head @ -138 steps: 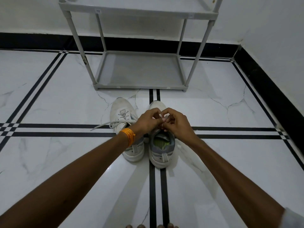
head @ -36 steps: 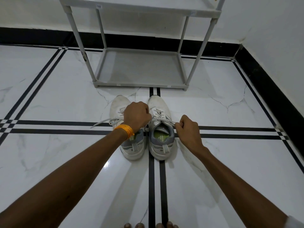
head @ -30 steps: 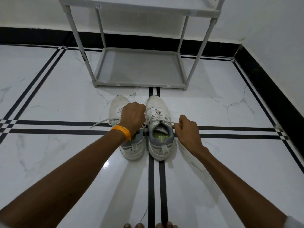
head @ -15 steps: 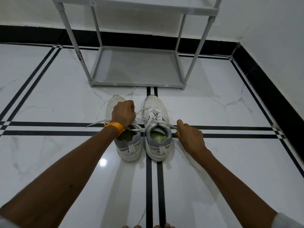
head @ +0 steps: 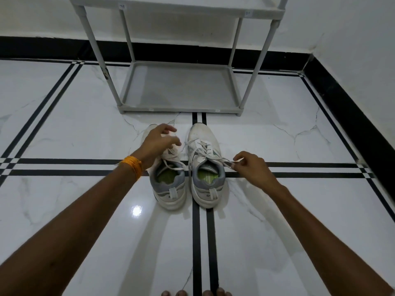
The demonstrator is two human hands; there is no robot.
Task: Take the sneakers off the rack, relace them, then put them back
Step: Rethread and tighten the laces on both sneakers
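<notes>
Two white-and-grey sneakers, the left sneaker [head: 168, 184] and the right sneaker [head: 206, 167], stand side by side mid-frame on the floor, toes toward the grey rack [head: 179, 90] above, laces [head: 199, 149] loose.

We see the left hand [head: 159, 142] now open above the left sneaker [head: 168, 180]; earlier it was fisted, pulling the lace [head: 215, 160].

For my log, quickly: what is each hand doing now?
Left hand: open, fingers spread above the left sneaker.
Right hand: closed, pinching the lace end of the right sneaker.
</notes>
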